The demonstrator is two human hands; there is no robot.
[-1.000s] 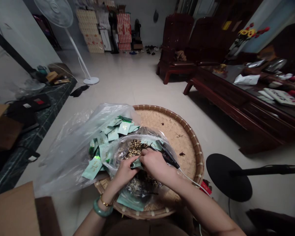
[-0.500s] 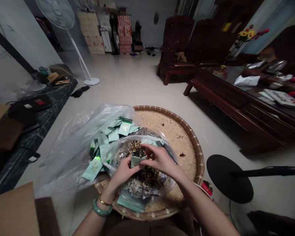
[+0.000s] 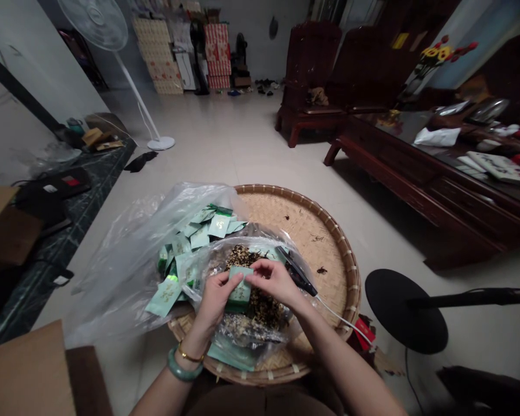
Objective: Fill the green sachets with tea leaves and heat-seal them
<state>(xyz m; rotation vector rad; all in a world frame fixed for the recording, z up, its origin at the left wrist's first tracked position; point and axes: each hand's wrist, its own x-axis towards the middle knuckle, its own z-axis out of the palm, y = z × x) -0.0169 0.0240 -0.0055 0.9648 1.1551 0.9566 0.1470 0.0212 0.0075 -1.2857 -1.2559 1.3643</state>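
Between my two hands is a small pale green packet point(image 3: 240, 293), its flat face turned up toward me. My left hand point(image 3: 213, 299) grips its left side with thumb and fingers. At its upper right corner, my right hand point(image 3: 278, 282) pinches the edge. Below them an open clear plastic bag point(image 3: 229, 332) holds dark and golden dried leaves point(image 3: 268, 311). Past my right hand lies a black handheld tool point(image 3: 302, 278) with a white cord. More green packets point(image 3: 220, 225) are heaped at the left in a large clear plastic bag point(image 3: 125, 283).
Everything sits on a round woven bamboo tray point(image 3: 356, 271); a few leaf scraps lie on its right side. A black round stand base point(image 3: 398, 312) is on the floor at right. A cardboard box point(image 3: 23, 370) stands near left, a dark wooden table point(image 3: 398, 185) far right.
The packet, earlier held mouth-up with my right fingers over its opening, now lies flatter with its face showing. My right hand has drawn down and back, uncovering more of the black tool.
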